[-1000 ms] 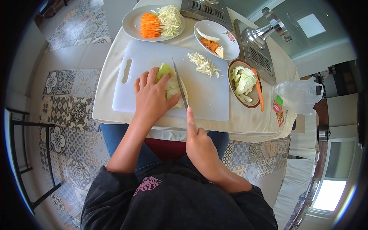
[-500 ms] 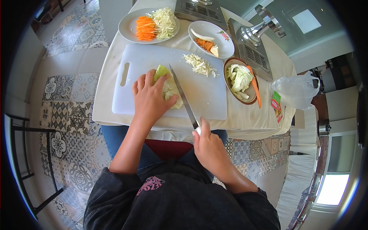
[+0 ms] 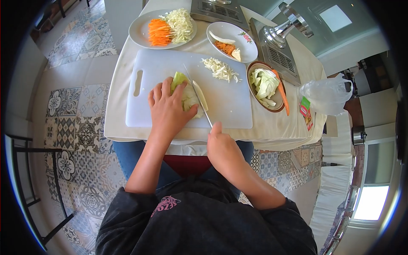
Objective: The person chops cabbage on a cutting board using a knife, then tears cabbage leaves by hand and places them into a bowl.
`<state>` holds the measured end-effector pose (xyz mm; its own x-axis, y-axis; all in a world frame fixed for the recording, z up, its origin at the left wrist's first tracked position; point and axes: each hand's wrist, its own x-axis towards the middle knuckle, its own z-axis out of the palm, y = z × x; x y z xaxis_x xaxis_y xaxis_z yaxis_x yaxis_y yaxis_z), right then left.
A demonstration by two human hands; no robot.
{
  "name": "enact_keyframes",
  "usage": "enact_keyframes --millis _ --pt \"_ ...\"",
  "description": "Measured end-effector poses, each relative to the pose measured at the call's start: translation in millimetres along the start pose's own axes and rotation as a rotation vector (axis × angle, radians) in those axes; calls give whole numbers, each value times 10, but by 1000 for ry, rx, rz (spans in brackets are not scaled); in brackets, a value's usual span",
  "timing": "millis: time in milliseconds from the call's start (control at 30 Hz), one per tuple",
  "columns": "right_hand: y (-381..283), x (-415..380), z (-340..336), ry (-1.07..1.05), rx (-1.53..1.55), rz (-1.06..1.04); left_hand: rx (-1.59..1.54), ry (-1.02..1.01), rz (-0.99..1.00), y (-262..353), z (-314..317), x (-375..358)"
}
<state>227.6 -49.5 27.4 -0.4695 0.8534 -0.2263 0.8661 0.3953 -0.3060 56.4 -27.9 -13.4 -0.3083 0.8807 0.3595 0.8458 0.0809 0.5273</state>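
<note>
My left hand (image 3: 168,104) presses down on a piece of pale green cabbage (image 3: 189,100) on the white cutting board (image 3: 231,106), fingers curled over it. My right hand (image 3: 223,146) is wrapped round the handle of a kitchen knife (image 3: 198,94). The blade lies along the right side of the cabbage, and a thin cut strip (image 3: 201,94) shows just beyond it. The handle is mostly hidden in my fist. A small heap of shredded cabbage (image 3: 221,70) rests at the board's upper right.
Behind the board stand a plate (image 3: 138,36) of carrot and cabbage shreds and a flowered bowl (image 3: 250,53) with scraps. To the right are a brown-rimmed bowl (image 3: 255,102) with cabbage and a carrot (image 3: 281,93), a seasoning packet (image 3: 306,112), a plastic bag (image 3: 327,95) and a metal stove (image 3: 276,57).
The knife has moved left and down into the cabbage, and a strip now stands apart on the blade's right. My right hand has shifted slightly up and left; my left hand stays on the cabbage.
</note>
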Motion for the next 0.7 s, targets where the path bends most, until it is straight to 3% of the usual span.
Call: enact_keyframes --millis 300,600,700 --pt "112 -401 -156 -60 49 99 -41 55 -36 -10 15 -4" --pt "415 -534 -270 9 342 19 -19 147 -100 38 -138 8" --pt "472 -496 -352 154 437 -60 -42 147 -66 -4 -169 29"
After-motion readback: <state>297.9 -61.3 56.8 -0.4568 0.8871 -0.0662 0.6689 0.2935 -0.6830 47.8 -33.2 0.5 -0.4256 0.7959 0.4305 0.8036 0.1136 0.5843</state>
